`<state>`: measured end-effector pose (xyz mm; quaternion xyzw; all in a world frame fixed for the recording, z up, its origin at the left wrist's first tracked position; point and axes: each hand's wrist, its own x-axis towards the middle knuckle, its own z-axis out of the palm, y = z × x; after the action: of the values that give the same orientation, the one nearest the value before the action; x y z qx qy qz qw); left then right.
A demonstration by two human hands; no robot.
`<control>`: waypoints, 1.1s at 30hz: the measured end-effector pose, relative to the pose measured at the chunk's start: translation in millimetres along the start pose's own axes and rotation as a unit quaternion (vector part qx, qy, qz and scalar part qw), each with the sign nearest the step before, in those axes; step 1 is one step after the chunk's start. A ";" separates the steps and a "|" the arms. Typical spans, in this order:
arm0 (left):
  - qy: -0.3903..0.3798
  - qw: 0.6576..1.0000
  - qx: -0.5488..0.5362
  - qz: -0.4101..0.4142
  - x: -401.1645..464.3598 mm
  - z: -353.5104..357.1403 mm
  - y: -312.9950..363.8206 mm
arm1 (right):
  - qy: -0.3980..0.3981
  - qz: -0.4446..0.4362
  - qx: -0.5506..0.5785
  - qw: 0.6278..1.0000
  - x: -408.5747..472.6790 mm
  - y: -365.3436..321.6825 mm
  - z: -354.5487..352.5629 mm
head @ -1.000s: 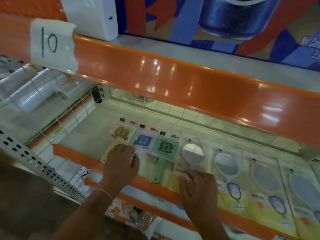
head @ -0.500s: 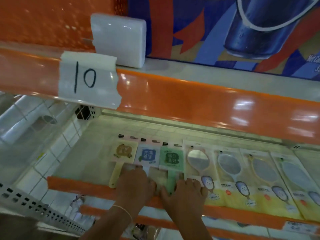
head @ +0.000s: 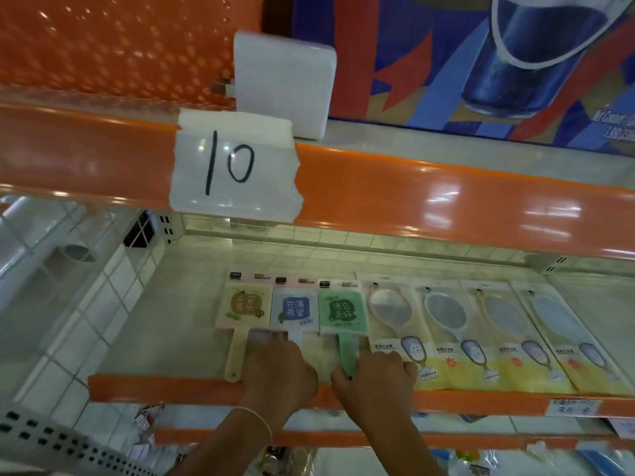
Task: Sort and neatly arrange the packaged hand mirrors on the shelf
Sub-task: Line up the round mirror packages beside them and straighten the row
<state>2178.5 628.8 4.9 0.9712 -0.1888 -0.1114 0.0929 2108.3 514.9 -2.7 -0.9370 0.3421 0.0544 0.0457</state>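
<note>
Two hands: left hand (head: 278,376) presses blue mirror (head: 295,309), right hand (head: 376,376) grips green mirror (head: 342,312); tag (head: 235,166) reads "10".

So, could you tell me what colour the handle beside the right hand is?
Green; the square mirror's handle shows best in the head view, the only one.

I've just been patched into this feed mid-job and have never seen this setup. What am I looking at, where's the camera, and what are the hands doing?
There is no machine here: a person works with bare hands, filmed by one wide-angle camera worn on the head, looking forward and down. On the white shelf, behind its orange front lip, packaged hand mirrors lie flat in a row: a beige square mirror, a blue one, a green one, then oval mirrors in yellow-bottomed packs. The left hand rests over the blue mirror's handle; the right hand sits beside the green handle. Whether either has a true grip is hidden. A taped label above reads 10.
</note>
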 end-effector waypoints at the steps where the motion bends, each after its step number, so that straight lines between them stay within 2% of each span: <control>1: 0.002 1.000 -0.002 0.002 -0.1 0.2 -1.0 | 0.000 0.002 -0.001 1.000 0.0 0.1 0.9; 9: 0.014 0.996 0.075 0.041 -4.7 0.0 0.8 | 0.051 0.014 0.017 0.998 -2.5 0.9 12.8; 19: 0.029 0.999 0.006 0.024 2.6 5.8 -3.5 | 0.043 0.012 0.022 0.999 -0.7 2.9 12.6; 26: 0.023 0.997 0.070 0.032 1.6 14.5 -8.0 | 0.057 0.016 0.031 0.998 -3.1 5.5 19.7; 33: 0.040 0.997 0.058 0.036 1.5 19.4 -13.3 | 0.115 0.008 0.088 0.989 0.7 7.1 35.0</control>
<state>2179.6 637.7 -16.9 0.9712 -0.2259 -0.0582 0.0475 2101.8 513.3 -37.9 -0.9268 0.3556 -0.0838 0.0877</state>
